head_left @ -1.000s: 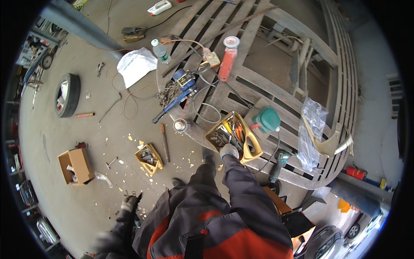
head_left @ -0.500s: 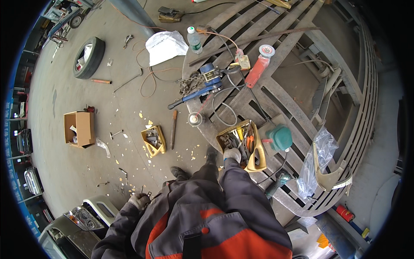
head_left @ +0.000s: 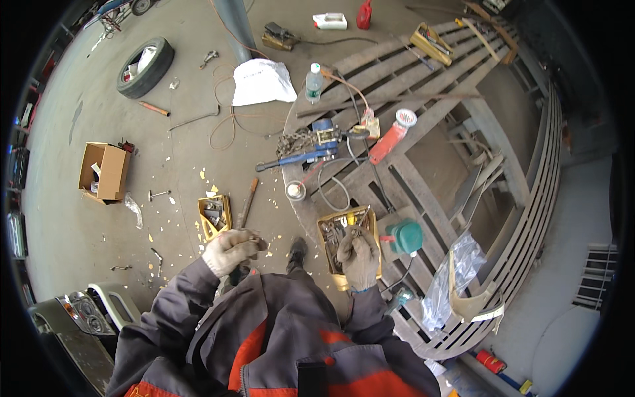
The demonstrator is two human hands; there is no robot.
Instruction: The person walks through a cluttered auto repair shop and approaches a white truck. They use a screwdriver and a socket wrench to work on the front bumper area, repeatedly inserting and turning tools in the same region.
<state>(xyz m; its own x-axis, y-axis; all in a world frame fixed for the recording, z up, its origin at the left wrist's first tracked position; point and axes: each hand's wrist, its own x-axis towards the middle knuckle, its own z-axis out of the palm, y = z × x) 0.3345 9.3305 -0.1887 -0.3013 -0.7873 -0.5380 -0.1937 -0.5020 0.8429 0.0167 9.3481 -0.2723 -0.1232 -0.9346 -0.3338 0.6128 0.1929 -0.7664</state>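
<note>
My left hand (head_left: 231, 253), in a pale work glove, is raised in front of my body with its fingers curled. A small dark bit shows at its fingertips, too small to name. Over the near part of a cut-open yellow jug (head_left: 326, 249) full of hand tools hovers my right hand (head_left: 359, 259), also gloved. Its fingers are bent together, and a small dark thing seems to be at their tips; I cannot make out its kind. A yellow screwdriver handle (head_left: 351, 218) shows among the tools behind it. The jug sits at the slatted metal table's left edge.
A teal container (head_left: 405, 237) stands right of the jug. Farther along the table (head_left: 423, 165) are a blue chain hoist (head_left: 325, 135), a red angle grinder (head_left: 391, 143), a bottle (head_left: 313, 84) and cables. On the floor lie another cut jug (head_left: 228, 210), a cardboard box (head_left: 106, 172) and a tyre (head_left: 147, 67).
My left hand has come up from low at my left side to in front of me. My right hand has lifted out of the tool jug, and the view has shifted.
</note>
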